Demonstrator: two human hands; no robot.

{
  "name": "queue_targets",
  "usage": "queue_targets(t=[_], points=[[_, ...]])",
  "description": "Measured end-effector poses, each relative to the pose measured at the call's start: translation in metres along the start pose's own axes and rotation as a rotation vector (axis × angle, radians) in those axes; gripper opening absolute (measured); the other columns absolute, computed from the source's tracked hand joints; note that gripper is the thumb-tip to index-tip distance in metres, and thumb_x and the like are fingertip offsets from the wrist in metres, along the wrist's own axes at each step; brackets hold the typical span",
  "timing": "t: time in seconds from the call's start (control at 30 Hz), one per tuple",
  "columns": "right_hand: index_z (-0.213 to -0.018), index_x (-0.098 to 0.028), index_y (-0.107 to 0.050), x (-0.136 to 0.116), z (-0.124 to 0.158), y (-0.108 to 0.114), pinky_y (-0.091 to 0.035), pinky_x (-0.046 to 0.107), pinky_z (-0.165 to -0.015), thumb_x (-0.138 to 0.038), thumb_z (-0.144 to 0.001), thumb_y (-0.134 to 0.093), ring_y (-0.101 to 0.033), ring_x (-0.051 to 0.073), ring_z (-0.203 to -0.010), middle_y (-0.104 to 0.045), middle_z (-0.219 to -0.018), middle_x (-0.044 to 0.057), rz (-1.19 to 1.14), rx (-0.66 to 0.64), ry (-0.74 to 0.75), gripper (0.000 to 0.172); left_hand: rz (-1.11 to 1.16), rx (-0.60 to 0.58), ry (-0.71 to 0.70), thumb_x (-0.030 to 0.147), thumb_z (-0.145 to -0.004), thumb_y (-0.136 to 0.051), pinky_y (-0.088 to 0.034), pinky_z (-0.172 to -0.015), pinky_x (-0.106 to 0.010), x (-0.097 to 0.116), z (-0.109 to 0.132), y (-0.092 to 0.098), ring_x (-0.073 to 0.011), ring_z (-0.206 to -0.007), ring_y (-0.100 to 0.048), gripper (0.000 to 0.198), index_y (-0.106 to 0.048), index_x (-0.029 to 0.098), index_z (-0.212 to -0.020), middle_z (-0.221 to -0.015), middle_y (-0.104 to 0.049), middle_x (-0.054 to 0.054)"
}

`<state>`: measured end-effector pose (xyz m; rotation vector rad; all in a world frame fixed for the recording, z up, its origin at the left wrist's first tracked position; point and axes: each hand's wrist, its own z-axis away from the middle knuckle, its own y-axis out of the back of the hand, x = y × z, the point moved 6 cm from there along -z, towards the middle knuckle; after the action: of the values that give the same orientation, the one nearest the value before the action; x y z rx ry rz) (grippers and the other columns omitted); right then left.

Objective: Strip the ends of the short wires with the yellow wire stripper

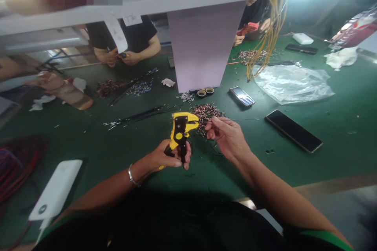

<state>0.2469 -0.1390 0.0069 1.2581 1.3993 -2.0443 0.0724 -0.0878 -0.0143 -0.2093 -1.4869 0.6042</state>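
My left hand [173, 155] is wrapped round the handles of a yellow and black wire stripper [179, 129]. Its jaws point right, towards my other hand. Between thumb and fingertips my right hand [228, 135] pinches a thin dark wire [243, 119], whose pale end sticks out to the right. The wire's other end is close to the stripper's jaws; I cannot tell whether it touches them. Just behind both hands lies a heap of small copper-coloured and black pieces [207, 111]. To the left, a bundle of black wires [141, 114] with pale tips rests on the green table [294, 168].
A black smartphone [294, 130], a keypad phone [242, 96] and a clear plastic bag [291, 82] lie right. A white power bank [55, 190] is front left, near red cables [20, 164]. An upright panel [203, 47] stands ahead. Co-workers' hands [123, 58] show across the table.
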Motion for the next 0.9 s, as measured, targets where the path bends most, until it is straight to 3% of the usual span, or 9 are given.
queue_targets(t=[0.43, 0.9], points=[[-0.063, -0.017, -0.067, 0.003, 0.0003, -0.0017, -0.047, 0.023, -0.047, -0.031, -0.071, -0.082, -0.054, 0.009, -0.043, -0.07, -0.061, 0.001, -0.036, -0.039, -0.059, 0.022, -0.004, -0.011, -0.043, 0.017, -0.072, -0.079, -0.055, -0.067, -0.036, 0.0025, 0.0016, -0.0029, -0.017, -0.068, -0.064, 0.031, -0.064, 0.01, -0.099, -0.08, -0.065, -0.006], [-0.065, -0.016, -0.068, 0.0075, -0.0004, -0.0001, -0.049, 0.025, -0.05, -0.032, -0.072, -0.081, -0.053, 0.008, -0.044, -0.07, -0.063, 0.0, -0.036, -0.049, -0.108, 0.021, -0.065, 0.09, -0.062, 0.016, -0.075, -0.078, -0.055, -0.052, -0.029, -0.0024, 0.0053, 0.0011, -0.0132, -0.052, -0.062, 0.02, -0.063, 0.011, -0.087, -0.065, -0.064, -0.002]])
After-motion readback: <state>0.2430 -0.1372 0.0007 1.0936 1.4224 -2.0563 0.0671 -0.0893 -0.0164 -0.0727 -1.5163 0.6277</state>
